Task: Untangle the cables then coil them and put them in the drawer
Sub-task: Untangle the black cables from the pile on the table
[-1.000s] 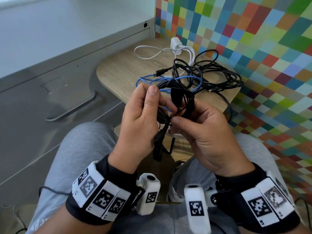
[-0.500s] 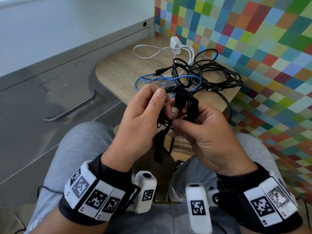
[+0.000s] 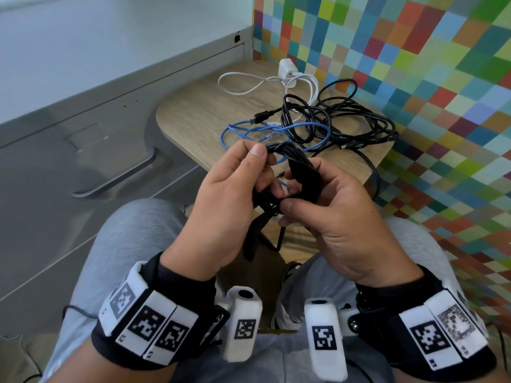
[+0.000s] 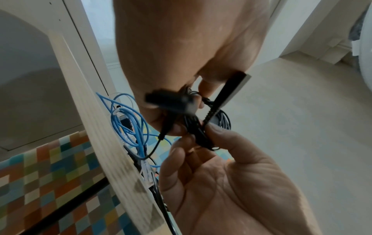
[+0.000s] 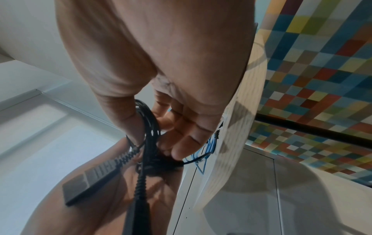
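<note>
A black cable (image 3: 293, 158) is bunched into a small coil in front of the table's near edge, above my lap. My left hand (image 3: 265, 170) pinches the coil's left side with thumb on top. My right hand (image 3: 290, 193) grips its right side, fingers curled over the loops. Two black plugs hang below, one (image 3: 250, 244) between my wrists. The left wrist view shows the bundle (image 4: 193, 125) between my left hand (image 4: 199, 95) and right fingers (image 4: 217, 132). The right wrist view shows the loops (image 5: 149, 124) under my right fingers (image 5: 181, 147) and a flat plug (image 5: 94, 176).
On the small wooden table (image 3: 199, 111) lie a blue network cable (image 3: 276, 128), a tangle of black cables (image 3: 354, 120) and a white charger (image 3: 287, 69) with its white lead. A grey drawer front with a handle (image 3: 116, 178) stands to the left. A checkered wall is on the right.
Both hands still hold the black coil. The coil's upright loop has bent over to the right, and my right fingers have wrapped further over it. The left thumb slid slightly right.
</note>
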Available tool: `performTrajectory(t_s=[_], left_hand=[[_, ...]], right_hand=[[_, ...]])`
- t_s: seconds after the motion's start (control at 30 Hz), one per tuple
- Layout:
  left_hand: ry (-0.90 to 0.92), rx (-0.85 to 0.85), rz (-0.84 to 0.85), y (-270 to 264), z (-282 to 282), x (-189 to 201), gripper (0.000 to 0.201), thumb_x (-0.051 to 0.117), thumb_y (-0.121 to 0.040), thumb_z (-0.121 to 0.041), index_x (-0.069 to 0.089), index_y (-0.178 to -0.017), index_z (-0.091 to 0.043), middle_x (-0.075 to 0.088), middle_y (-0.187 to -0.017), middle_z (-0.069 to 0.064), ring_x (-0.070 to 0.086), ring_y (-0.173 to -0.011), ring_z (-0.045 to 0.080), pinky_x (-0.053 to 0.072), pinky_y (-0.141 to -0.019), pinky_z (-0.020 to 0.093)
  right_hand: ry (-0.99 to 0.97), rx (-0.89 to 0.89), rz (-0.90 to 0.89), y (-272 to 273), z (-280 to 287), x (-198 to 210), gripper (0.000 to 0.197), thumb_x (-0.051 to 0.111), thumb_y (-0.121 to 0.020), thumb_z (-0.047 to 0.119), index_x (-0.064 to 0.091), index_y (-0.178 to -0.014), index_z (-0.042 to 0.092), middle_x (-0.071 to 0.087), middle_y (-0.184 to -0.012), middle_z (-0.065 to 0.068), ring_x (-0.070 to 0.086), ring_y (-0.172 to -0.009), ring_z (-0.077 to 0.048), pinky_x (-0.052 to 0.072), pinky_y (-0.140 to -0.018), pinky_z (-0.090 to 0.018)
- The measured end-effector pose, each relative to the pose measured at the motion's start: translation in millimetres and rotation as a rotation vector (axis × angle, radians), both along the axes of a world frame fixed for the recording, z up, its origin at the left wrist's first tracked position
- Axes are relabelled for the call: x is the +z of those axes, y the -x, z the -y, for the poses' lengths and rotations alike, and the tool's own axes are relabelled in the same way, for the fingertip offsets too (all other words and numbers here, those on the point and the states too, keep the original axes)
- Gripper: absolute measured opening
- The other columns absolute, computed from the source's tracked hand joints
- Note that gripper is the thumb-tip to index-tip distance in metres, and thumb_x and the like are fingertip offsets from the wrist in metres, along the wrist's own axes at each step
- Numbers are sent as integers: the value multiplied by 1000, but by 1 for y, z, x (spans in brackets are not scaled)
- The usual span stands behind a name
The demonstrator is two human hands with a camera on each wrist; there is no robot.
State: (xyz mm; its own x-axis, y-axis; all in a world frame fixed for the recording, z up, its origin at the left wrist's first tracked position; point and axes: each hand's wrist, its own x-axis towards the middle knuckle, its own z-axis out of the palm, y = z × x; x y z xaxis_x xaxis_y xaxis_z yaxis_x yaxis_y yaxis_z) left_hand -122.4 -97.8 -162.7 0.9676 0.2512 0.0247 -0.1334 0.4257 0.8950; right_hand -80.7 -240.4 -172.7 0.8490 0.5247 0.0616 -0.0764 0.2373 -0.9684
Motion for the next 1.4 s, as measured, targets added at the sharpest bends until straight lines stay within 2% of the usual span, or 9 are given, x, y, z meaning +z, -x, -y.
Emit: performTrajectory(t_s=[0.1,0.2,0.4,0.63,0.83,1.0,1.1,1.2,1.4], left_hand=[[-49,34,9,0,0,0,23,49,-99,-29,55,-89,-9,41,-68,3,52,-63,19,45,-68,37],[-118,56,33,0,-1,0,25,45,-105,-25,53,-88,-9,43,-66,2,53,-60,16,46,-62,25],[-88,91,28,-3,-4,-1,23,49,-99,-28,54,-86,-10,47,-63,2,56,-67,23,49,-71,33],[-84,58,19,-3,-8,2,23,48,-98,-28,54,-88,-9,47,-64,4,57,-67,23,51,-71,32],[-172,78,24,-3,-7,2,22,47,-100,-28,54,-88,-11,55,-66,7,56,-71,23,48,-72,31],[-184,60,23,-2,-8,4,23,50,-100,-26,57,-88,-8,62,-79,13,58,-77,28,51,-74,38],[-171,36,-10,-2,-10,4,23,53,-96,-28,61,-87,-7,63,-83,8,59,-77,24,52,-72,39],[-189,-6,-46,-2,-12,3,26,54,-95,-31,69,-87,-11,67,-84,5,63,-83,22,57,-71,36],[-158,-107,-81,0,-21,4,40,45,-88,-27,74,-105,-4,64,-97,21,59,-71,30,51,-62,34]], right_hand=[[-28,-15,-70,-1,1,0,27,74,-77,4,72,-102,14,69,-85,1,67,-81,-15,58,-70,-37],[-53,-28,-128,-1,1,1,14,74,-79,13,76,-92,19,73,-88,-6,70,-80,-19,58,-69,-37],[-109,1,-163,-2,1,3,19,81,-73,19,68,-86,14,71,-81,2,68,-78,-16,59,-65,-31],[-38,-102,-100,-2,1,3,10,80,-71,12,78,-75,21,70,-79,-3,61,-65,-12,47,-49,-24],[-17,-130,-92,-2,1,4,10,76,-75,15,80,-83,19,75,-84,-5,69,-74,-14,52,-51,-26],[-41,-126,-191,0,-1,7,11,73,-76,15,73,-86,10,76,-83,-10,74,-73,-23,58,-51,-27],[-101,-155,-262,-1,-1,11,12,71,-78,14,71,-87,7,74,-82,-13,74,-75,-30,58,-55,-25],[-138,-199,-288,-4,1,14,12,68,-80,13,69,-89,4,73,-81,-11,74,-68,-22,57,-53,-23],[-154,-284,-270,-6,3,11,10,72,-76,12,71,-84,7,73,-79,-11,72,-66,-18,57,-51,-23]])
